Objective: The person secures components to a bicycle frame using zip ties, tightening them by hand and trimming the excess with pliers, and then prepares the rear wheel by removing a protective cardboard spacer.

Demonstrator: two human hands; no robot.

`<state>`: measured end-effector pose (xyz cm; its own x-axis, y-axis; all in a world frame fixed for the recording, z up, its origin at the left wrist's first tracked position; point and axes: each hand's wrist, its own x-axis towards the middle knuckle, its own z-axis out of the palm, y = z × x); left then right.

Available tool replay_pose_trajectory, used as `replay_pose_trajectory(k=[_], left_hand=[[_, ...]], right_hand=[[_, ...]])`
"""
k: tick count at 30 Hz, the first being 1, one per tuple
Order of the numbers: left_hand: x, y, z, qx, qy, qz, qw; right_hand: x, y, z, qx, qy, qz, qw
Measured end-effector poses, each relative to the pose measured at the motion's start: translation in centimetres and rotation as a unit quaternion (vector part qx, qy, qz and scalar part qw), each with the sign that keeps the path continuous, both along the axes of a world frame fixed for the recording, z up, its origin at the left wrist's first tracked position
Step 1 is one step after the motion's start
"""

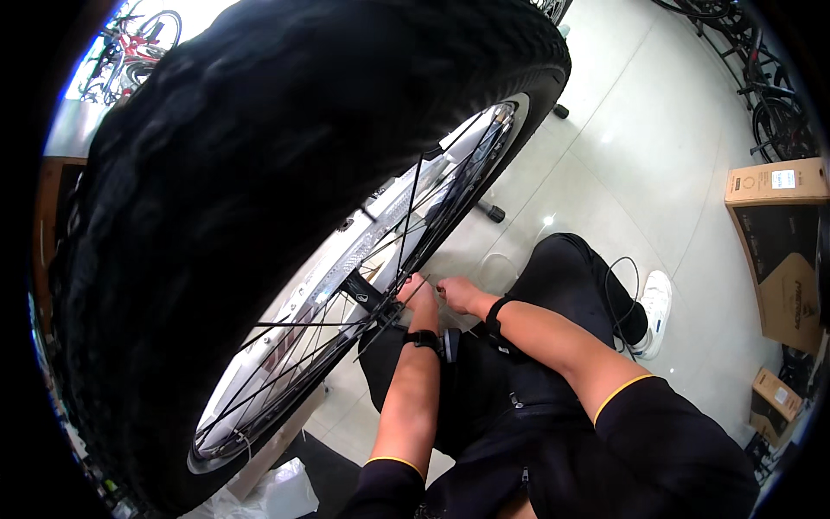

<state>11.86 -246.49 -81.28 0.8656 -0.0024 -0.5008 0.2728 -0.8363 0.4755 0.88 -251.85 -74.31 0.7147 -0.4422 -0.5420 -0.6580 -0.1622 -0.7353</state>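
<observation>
A large bicycle wheel with a thick, knobbly black tyre (216, 147) fills the left and upper part of the view. Thin black spokes (411, 208) run from its rim to a black hub (363, 292). Beside the hub's near end is my left hand (417, 291), its fingers curled and partly hidden by the spokes. Just to its right, my right hand (458, 295) is closed in a pinch, knuckles toward the left hand. Whatever either hand holds is too small or hidden to make out. Both wrists wear black straps.
Cardboard boxes (787, 303) stand along the right side, below parked bicycles (778, 112). Black-tipped feet (493, 212) of a stand rest on the tiled floor (640, 147). A thin black cable (616, 298) loops by my right leg. Clear plastic wrapping (285, 491) lies at lower left.
</observation>
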Motion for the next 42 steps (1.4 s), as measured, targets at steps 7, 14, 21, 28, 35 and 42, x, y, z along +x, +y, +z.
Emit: replay_pose_trajectory(k=[7,14,21,28,35,42], left_hand=[[-1.1,-1.1,5.2,0.017,-0.072,-0.103,0.992],[-1.7,-0.3,6.5,-0.068,-0.005,-0.052,0.996],[1.7,0.5,2.7,-0.012,0.075,-0.097,0.992],[2.0,0.3,4.4,0.128,-0.068,-0.363,0.92],[0.8,0.8,6.2,0.142,-0.164,-0.321,0.922],[0.3,2.0,8.2,-0.106,-0.015,-0.016,0.994]], right_hand=[[-1.0,-0.8,-0.3,0.022,0.014,0.008,1.0],[-1.9,-1.2,0.7,-0.004,0.059,0.039,0.998],[-0.9,-0.5,0.7,0.039,0.052,-0.005,0.998],[-1.6,0.0,-0.6,-0.016,0.008,0.023,1.0],[-0.4,-0.5,-1.1,-0.002,0.003,0.022,1.0],[0.7,-0.1,-2.2,-0.036,0.012,0.02,0.999]])
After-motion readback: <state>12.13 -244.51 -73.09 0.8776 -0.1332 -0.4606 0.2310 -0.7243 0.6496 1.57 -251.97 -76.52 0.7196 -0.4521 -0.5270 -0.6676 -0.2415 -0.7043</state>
